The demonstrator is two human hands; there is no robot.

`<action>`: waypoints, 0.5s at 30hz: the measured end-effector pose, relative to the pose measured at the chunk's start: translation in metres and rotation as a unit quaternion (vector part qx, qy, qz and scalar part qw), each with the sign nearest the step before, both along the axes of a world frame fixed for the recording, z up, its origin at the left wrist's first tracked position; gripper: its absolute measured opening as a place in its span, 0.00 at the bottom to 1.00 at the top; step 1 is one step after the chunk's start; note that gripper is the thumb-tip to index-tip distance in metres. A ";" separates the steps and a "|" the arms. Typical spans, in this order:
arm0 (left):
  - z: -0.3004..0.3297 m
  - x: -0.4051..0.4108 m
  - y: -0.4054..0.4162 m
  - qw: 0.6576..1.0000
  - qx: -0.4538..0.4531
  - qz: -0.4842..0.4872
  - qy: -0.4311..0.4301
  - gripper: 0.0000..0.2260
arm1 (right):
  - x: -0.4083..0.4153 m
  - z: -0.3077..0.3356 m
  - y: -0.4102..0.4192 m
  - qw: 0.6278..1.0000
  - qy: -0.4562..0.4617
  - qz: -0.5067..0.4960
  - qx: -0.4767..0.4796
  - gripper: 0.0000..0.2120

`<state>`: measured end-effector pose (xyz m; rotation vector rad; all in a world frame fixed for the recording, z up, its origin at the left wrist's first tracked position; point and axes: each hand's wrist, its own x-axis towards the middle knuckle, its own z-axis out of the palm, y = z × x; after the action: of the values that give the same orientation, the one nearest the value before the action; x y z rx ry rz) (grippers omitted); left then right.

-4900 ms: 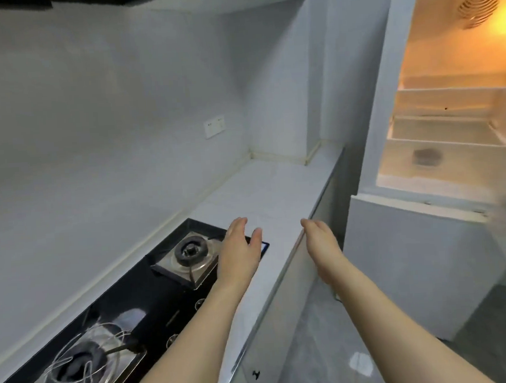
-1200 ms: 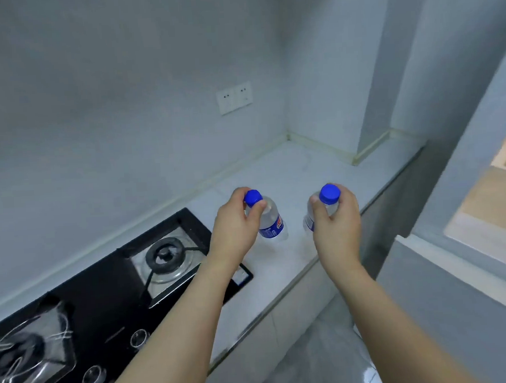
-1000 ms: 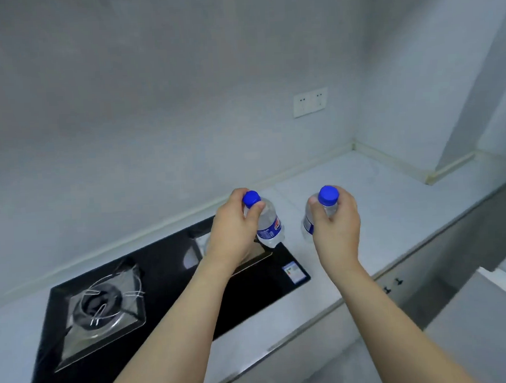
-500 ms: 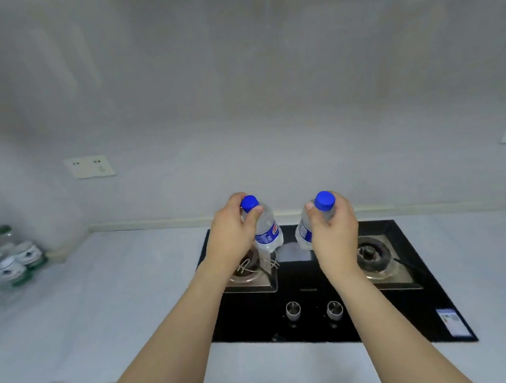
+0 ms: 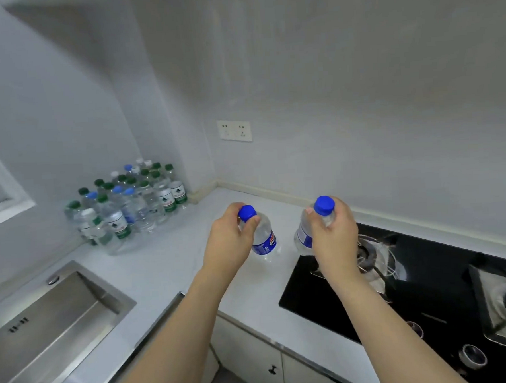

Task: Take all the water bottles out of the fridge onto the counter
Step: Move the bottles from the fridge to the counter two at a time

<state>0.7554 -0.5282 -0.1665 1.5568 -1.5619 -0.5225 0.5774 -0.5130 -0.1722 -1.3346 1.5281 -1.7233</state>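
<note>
Two blue-capped bottles up, left hand [image 5: 231, 246] and right hand [image 5: 334, 239] each pinching a neck, and the bottle cluster [image 5: 128, 205] waits forward-left, nearer the left.

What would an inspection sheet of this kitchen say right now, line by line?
Surface: pale stone-look counter, running from the corner to the hob.
Job's things: two clear plastic blue-capped water bottles, one gripped by the left hand, one by the right hand; both held above the counter.
Clutter: cluster of clear bottles with green, blue and white caps standing in the corner.
Fingers: each hand's fingers curl round a bottle neck below the cap.
Cables: nothing seen.
Surroundings: steel sink, black glass gas hob, white wall socket, white cabinet doors.
</note>
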 end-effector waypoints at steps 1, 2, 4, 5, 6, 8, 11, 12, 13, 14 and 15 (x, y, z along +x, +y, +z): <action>-0.001 0.013 0.001 1.000 0.001 0.016 -0.001 0.12 | 0.012 0.000 -0.003 1.000 -0.004 0.017 0.002 0.04; -0.001 0.027 0.000 0.999 0.000 0.034 0.001 0.12 | 0.025 0.001 -0.008 0.999 -0.008 0.034 0.004 0.05; -0.003 0.050 -0.003 0.998 -0.005 0.061 0.007 0.11 | 0.048 0.002 -0.016 0.998 -0.003 0.059 0.007 0.07; -0.005 0.061 -0.005 0.997 -0.005 0.075 0.005 0.11 | 0.059 0.001 -0.023 0.997 -0.001 0.074 0.007 0.07; -0.007 0.073 -0.007 0.996 -0.005 0.089 0.001 0.11 | 0.072 -0.001 -0.031 0.996 -0.001 0.088 0.010 0.06; -0.010 0.091 -0.013 0.994 -0.002 0.106 -0.007 0.11 | 0.091 -0.003 -0.045 0.994 -0.003 0.109 0.016 0.03; -0.011 0.118 -0.027 0.991 0.000 0.131 -0.007 0.11 | 0.120 -0.001 -0.070 0.990 -0.007 0.144 0.012 0.04; -0.010 0.124 -0.031 0.991 0.002 0.137 -0.007 0.10 | 0.128 0.000 -0.077 0.987 -0.019 0.157 0.012 0.04; -0.010 0.131 -0.038 0.990 0.004 0.143 -0.010 0.10 | 0.136 0.001 -0.088 0.986 -0.026 0.165 0.009 0.03; -0.010 0.137 -0.045 0.989 0.008 0.148 -0.013 0.10 | 0.144 0.000 -0.099 0.986 -0.022 0.167 0.006 0.03; -0.010 0.144 -0.053 0.988 0.011 0.155 -0.013 0.10 | 0.152 -0.001 -0.111 0.986 -0.016 0.167 0.006 0.04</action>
<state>0.8993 -0.5815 -0.1768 1.7887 -1.3034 -0.3478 0.7296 -0.6237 -0.1734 -1.4543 1.2127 -1.5144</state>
